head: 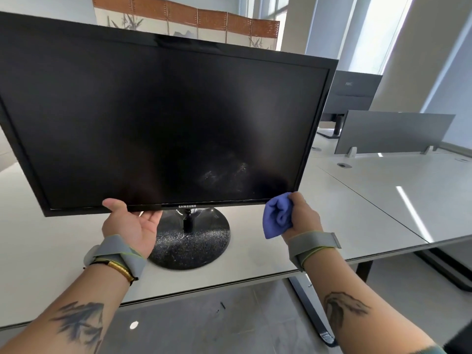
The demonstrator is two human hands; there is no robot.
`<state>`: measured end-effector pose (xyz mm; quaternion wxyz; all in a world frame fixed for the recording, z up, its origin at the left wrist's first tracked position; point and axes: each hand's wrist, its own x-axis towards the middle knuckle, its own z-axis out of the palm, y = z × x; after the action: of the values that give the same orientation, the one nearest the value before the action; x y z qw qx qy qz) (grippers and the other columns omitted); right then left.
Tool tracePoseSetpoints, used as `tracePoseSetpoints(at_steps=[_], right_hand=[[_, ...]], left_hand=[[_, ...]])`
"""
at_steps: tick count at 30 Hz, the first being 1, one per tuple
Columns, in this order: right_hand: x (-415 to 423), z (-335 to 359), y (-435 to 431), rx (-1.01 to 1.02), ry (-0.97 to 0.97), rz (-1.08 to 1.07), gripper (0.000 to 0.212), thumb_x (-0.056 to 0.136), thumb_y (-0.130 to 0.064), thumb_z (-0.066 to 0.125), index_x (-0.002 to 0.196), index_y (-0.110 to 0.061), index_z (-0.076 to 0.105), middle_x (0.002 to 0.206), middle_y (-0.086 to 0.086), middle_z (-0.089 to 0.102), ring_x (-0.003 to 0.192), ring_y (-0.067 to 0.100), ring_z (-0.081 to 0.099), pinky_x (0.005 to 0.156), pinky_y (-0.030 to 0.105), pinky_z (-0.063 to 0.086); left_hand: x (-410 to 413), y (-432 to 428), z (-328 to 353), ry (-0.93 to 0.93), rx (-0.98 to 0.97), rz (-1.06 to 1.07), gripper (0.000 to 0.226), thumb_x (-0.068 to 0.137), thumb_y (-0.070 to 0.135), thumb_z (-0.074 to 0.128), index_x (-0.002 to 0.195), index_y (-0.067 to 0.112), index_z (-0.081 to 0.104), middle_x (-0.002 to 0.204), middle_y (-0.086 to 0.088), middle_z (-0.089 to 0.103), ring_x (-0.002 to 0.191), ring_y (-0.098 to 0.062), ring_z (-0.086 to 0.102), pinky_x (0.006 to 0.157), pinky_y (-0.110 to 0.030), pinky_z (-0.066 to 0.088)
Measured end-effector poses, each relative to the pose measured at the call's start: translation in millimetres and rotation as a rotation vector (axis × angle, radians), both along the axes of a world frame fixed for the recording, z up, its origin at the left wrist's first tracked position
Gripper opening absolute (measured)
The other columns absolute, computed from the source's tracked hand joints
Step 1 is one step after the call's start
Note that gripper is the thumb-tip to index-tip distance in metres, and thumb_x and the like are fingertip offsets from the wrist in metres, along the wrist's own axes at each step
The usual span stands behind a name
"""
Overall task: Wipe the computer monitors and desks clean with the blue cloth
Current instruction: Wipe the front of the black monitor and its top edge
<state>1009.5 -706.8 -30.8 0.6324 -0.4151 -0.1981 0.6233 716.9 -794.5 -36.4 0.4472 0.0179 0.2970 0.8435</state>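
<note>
A large black monitor (158,118) fills the view, its dark screen smudged near the lower right. It stands on a round, dusty black base (194,244) on a white desk (332,226). My left hand (131,222) grips the monitor's bottom bezel, thumb on the front and fingers under the edge. My right hand (301,215) holds a bunched blue cloth (277,215) just below the screen's lower right corner, touching or almost touching the bezel.
A second monitor (353,94) stands farther right, seen from behind. A grey divider panel (393,132) stands on the neighbouring desk (408,185). A folding screen (194,21) rises behind. Black desk legs (306,307) reach to the grey floor.
</note>
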Motion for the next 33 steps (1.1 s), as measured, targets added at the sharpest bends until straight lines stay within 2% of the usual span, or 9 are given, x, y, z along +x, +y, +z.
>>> tracePoseSetpoints(at_steps=[2,5,7,11,14,20,23,27,33], right_hand=[[-6.4,3.6,-2.3,0.062,0.260,0.015,0.038,0.086,-0.004,0.048,0.059,-0.019,0.025,0.040,0.001,0.021,0.036,0.014,0.024,0.040,0.021,0.033],[-7.7,4.0,1.2,0.059,0.472,0.051,0.038,0.090,-0.001,0.042,0.066,-0.021,0.020,0.047,0.002,0.016,0.042,0.014,0.020,0.040,0.021,0.034],[-6.5,3.7,1.0,0.030,0.526,0.056,0.038,0.087,0.000,0.044,0.063,-0.020,0.021,0.052,0.001,0.016,0.045,0.013,0.021,0.045,0.022,0.036],[-16.0,9.6,-7.3,-0.012,0.826,0.063,0.040,0.081,0.004,0.044,0.063,-0.021,0.017,0.057,-0.002,0.014,0.046,0.016,0.018,0.055,0.020,0.035],[-23.8,14.3,-8.3,-0.060,0.848,0.115,0.041,0.077,0.005,0.043,0.063,-0.021,0.015,0.057,-0.003,0.014,0.046,0.015,0.018,0.061,0.017,0.035],[-31.0,14.6,-11.4,-0.023,0.706,0.154,0.040,0.076,0.006,0.037,0.063,-0.021,0.011,0.053,-0.002,0.014,0.044,0.016,0.015,0.058,0.018,0.032],[-33.7,12.8,-8.4,-0.023,0.307,0.090,0.037,0.077,0.003,0.041,0.061,-0.020,0.016,0.051,-0.001,0.019,0.044,0.014,0.018,0.053,0.021,0.034],[-38.0,8.3,-5.1,-0.047,-0.050,0.067,0.009,0.080,-0.020,0.059,0.078,-0.016,0.051,0.066,0.002,0.053,0.052,0.017,0.051,0.052,0.030,0.045],[-64.0,6.1,-5.1,0.000,-0.111,-0.015,0.014,0.067,-0.023,0.055,0.072,-0.016,0.044,0.061,0.003,0.045,0.063,0.020,0.047,0.061,0.032,0.042]], left_hand=[[-2.2,0.9,-2.1,0.003,0.000,0.004,0.056,0.101,0.061,0.032,0.132,0.019,0.051,0.139,-0.005,0.056,0.134,-0.028,0.051,0.112,-0.052,0.040],[-4.8,0.7,-5.1,0.012,0.009,0.001,0.065,0.100,0.063,0.034,0.144,0.017,0.045,0.142,-0.006,0.055,0.132,-0.029,0.053,0.111,-0.053,0.042],[-4.5,0.7,-7.1,0.011,0.012,0.006,0.068,0.099,0.064,0.035,0.148,0.017,0.042,0.143,-0.006,0.053,0.132,-0.030,0.053,0.110,-0.054,0.043],[-1.0,0.5,-7.4,0.026,0.023,0.018,0.066,0.099,0.064,0.035,0.146,0.018,0.045,0.141,-0.005,0.056,0.126,-0.028,0.057,0.107,-0.051,0.046],[-2.5,1.1,-7.1,0.035,0.029,0.029,0.064,0.100,0.064,0.033,0.143,0.019,0.048,0.136,-0.004,0.060,0.122,-0.027,0.059,0.106,-0.051,0.046],[-4.7,1.7,-6.7,0.034,0.023,0.016,0.066,0.100,0.064,0.032,0.147,0.019,0.043,0.142,-0.005,0.055,0.123,-0.028,0.056,0.111,-0.052,0.041],[-3.7,1.4,-6.6,0.037,0.021,0.026,0.066,0.100,0.064,0.032,0.146,0.019,0.044,0.142,-0.005,0.055,0.125,-0.028,0.056,0.111,-0.051,0.042],[-3.3,1.0,-6.4,0.037,0.005,0.027,0.065,0.100,0.065,0.032,0.144,0.019,0.046,0.138,-0.005,0.057,0.126,-0.026,0.057,0.109,-0.049,0.044],[-2.1,-4.7,-1.9,0.039,0.007,0.031,0.067,0.100,0.064,0.032,0.146,0.018,0.043,0.140,-0.005,0.055,0.128,-0.027,0.054,0.113,-0.049,0.040]])
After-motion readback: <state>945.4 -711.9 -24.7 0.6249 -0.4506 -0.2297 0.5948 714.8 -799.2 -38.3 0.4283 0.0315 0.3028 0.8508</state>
